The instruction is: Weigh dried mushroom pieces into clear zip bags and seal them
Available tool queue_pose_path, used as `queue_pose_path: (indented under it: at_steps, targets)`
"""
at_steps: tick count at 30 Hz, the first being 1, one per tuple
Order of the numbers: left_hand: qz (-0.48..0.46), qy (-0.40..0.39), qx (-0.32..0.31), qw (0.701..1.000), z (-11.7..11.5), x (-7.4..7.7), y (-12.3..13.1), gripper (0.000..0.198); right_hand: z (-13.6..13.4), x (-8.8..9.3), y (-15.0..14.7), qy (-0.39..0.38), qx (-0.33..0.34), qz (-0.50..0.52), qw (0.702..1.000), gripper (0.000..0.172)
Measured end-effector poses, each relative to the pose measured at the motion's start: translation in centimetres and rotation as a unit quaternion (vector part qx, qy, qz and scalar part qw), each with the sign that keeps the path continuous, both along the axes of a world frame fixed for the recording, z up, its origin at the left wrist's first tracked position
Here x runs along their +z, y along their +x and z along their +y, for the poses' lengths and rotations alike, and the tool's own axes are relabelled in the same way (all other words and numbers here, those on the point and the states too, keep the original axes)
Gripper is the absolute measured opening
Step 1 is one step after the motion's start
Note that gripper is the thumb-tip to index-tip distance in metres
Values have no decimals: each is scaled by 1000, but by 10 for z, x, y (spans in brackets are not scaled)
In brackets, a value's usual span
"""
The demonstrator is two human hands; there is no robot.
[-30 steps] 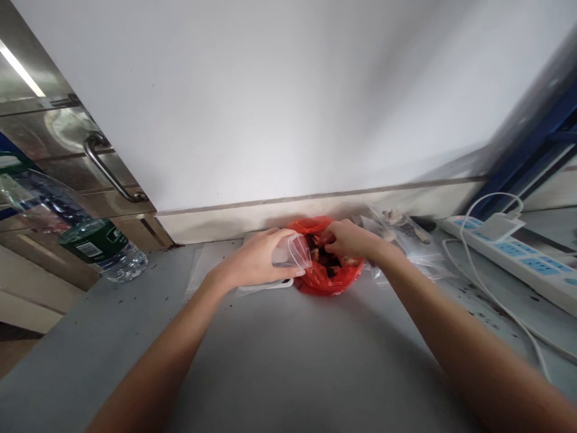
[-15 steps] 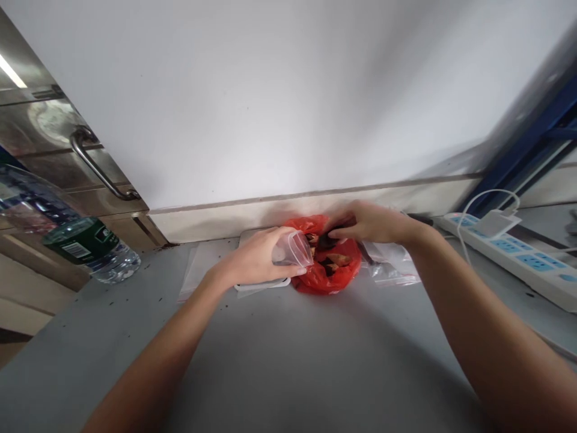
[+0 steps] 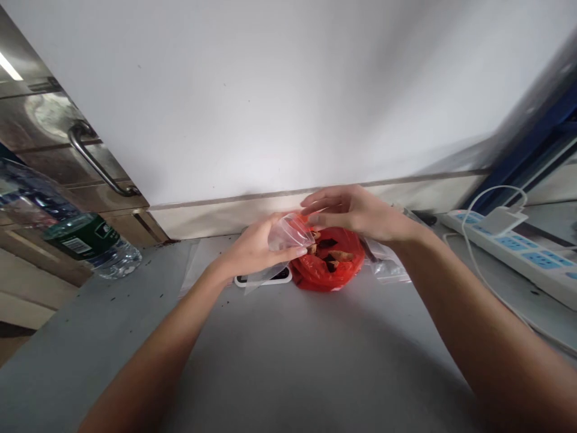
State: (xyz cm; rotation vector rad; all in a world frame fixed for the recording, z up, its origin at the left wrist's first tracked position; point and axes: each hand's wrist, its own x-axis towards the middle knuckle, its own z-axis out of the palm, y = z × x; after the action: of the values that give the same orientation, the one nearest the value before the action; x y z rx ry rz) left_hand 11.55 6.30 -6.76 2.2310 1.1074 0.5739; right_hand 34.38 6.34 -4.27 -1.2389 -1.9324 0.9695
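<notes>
My left hand (image 3: 255, 246) is closed on a clear zip bag (image 3: 288, 231), its mouth turned toward the right. Just right of that mouth is my right hand (image 3: 356, 213), fingers stretched and apart, with nothing visible in them. Below my right hand a red plastic bag (image 3: 327, 278) lies with its top spread. Inside are dried pieces, dark and tan (image 3: 340, 256). A white digital scale (image 3: 288, 278) with a dark display sits partly hidden under my left hand and the clear bag.
A large water bottle (image 3: 90, 240) with a green label stands at the left. More clear zip bags (image 3: 392, 267) lie right of the red bag, and another flat bag (image 3: 193, 264) lies left. A white power strip (image 3: 518, 240) with a cable runs along the right. A white wall rises behind.
My right hand has lifted out of the red bag and moved left to the clear bag's mouth. The dark piece in its fingers no longer shows. The clear bag has tilted slightly.
</notes>
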Motion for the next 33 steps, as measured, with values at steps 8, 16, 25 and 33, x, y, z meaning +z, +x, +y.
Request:
queue_pose_path:
  at_steps: [8,16,25,33]
  targets:
    - [23,7,20,999,-3,3,-5,76,4,-21,-5,-91,6,-429,899,32]
    - [24,14,-10,1000,-1,2,-5,70,13,-33,-8,-37,12,-406,913,23]
    - [70,17,-9,997,-3,0,-3,65,13,-11,19,-11,22,-255,967,16]
    - [25,44,-40,998,-2,-5,2,62,-5,1,-5,103,-20,-261,960,15]
